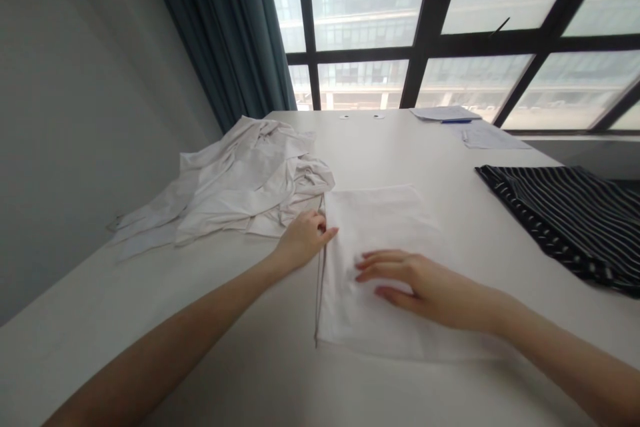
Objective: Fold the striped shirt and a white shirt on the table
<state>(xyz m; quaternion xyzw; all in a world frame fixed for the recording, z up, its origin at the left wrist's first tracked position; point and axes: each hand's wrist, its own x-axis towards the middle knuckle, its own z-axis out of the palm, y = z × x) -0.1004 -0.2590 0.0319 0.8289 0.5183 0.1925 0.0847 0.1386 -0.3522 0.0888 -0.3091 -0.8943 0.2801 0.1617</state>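
A flat, folded white cloth piece (pixel 385 220), with a thin dark cord or edge line (pixel 318 300) along its left side, lies on the white table. My left hand (pixel 303 239) is at that left edge, thumb on top and fingers curled, closed on the cloth's border. Above the middle of the cloth, my right hand (pixel 417 283) has its fingers extended and slightly apart, holding nothing. Whether its fingertips press on the fabric is hard to tell. Just beyond my left hand is a crumpled heap of white cloth (pixel 240 167).
A black-and-white striped cloth (pixel 575 213) lies on the table (pixel 210 320) to the right. Papers (pixel 493 137) and a blue pen (pixel 456 121) rest at the back right. A dark blue curtain (pixel 230 27) and framed windows stand behind the table, with a grey wall at the left.
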